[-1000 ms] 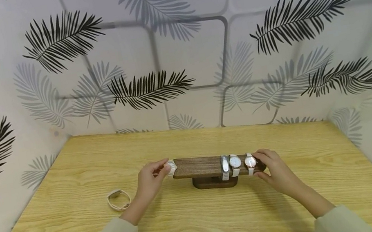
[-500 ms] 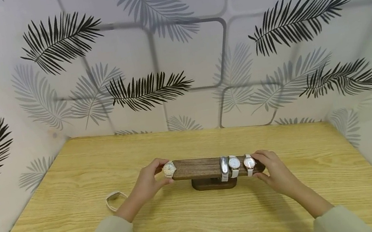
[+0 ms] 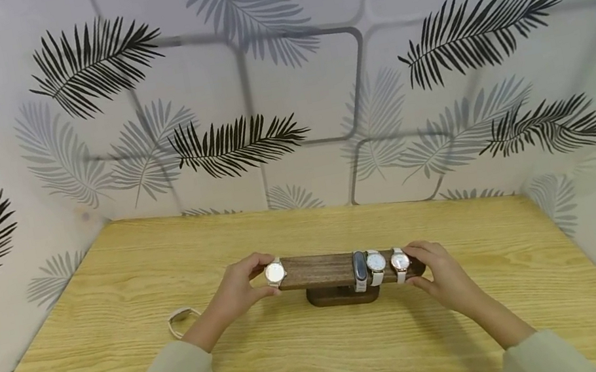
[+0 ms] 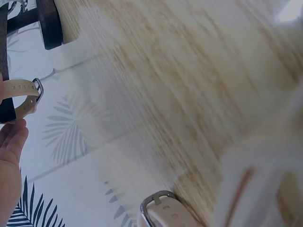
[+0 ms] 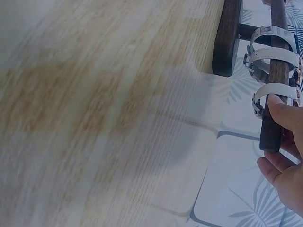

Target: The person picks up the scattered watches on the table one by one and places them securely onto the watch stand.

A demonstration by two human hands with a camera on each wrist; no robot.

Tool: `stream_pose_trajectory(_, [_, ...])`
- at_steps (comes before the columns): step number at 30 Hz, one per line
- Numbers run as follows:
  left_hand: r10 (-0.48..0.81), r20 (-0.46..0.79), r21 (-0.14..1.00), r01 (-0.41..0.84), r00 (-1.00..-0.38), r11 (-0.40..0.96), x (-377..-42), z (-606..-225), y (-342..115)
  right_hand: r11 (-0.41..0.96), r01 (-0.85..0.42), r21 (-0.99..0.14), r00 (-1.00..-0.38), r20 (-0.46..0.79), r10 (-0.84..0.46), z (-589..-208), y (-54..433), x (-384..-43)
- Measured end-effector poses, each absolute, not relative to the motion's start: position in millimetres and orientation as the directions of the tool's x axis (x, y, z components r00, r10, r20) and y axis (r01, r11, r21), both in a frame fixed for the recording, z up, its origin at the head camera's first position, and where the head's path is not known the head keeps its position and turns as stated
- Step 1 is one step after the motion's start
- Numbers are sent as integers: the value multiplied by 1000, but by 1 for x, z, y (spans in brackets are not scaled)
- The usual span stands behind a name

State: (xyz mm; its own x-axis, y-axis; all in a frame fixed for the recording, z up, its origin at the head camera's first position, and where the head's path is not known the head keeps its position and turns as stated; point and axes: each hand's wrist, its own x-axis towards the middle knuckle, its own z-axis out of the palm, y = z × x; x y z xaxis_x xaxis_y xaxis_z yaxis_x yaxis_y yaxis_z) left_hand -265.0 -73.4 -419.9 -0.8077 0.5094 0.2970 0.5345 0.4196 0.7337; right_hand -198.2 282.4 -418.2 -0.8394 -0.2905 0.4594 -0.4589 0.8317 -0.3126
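Note:
A dark wooden watch stand (image 3: pixel 318 269) rises on its oval base (image 3: pixel 343 295). My left hand (image 3: pixel 239 288) holds a pale-strapped watch (image 3: pixel 275 273) around the bar's left end, thumb below and fingers above. In the left wrist view, its beige strap (image 4: pixel 20 88) loops round the bar and the buckle hangs underneath. My right hand (image 3: pixel 437 268) grips the bar's right end, its thumb (image 5: pixel 279 109) near a white strap (image 5: pixel 274 90). Toward that end sit a fitness band (image 3: pixel 359 267), a white-strapped watch (image 3: pixel 375 261) and another white-strapped watch (image 3: pixel 400 261).
A loose beige strap (image 3: pixel 181 311) lies on the wooden table (image 3: pixel 281 362), partly behind my left forearm; its metal buckle (image 4: pixel 147 213) shows in the left wrist view. A leaf-patterned wall (image 3: pixel 296 173) borders the table's back.
My left thumb and fingers have shifted from the watch's face to the edges of the bar. The watch has slid slightly and its face now shows fully. My right hand keeps its grip.

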Motion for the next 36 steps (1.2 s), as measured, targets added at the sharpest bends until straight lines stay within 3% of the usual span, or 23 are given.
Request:
stream_pose_trajectory(11, [505,275,747,512,-818,424,-267,-421,-67,833,-446,-328,-852,442,-282,-418,281,-200])
stream_pose_trajectory(20, [547,261,638,567,-795,520,-271,-418,-64,836,-438,-330,-857,435,-277,-417,282,-199])
stream_pose_trajectory(36, [609,288,544,650,-739,531,-273,-412,-54,839,-431,-331,-862,424,-276,-415,282,-199])
